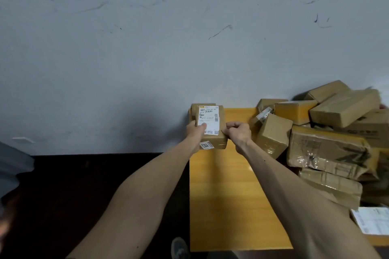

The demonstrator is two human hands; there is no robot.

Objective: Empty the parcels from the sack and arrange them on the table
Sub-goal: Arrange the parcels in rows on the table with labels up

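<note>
Yellow wooden table [227,195] set against scuffed grey wall [147,38]; dark floor [94,174] seen at left. Brown cardboard box [222,120], rectangular, taped, white label on top, held at table's far left corner. Long axis pointed toward wall, label face turned up. Left edge gripped by left hand [195,130], thumb laid on label; right edge pinched by curled right hand [237,132]. Cardboard parcels [315,132] heaped at right.

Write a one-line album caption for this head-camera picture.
The left hand and right hand hold a labelled cardboard parcel at the far corner of the yellow table, near a heap of parcels.
</note>
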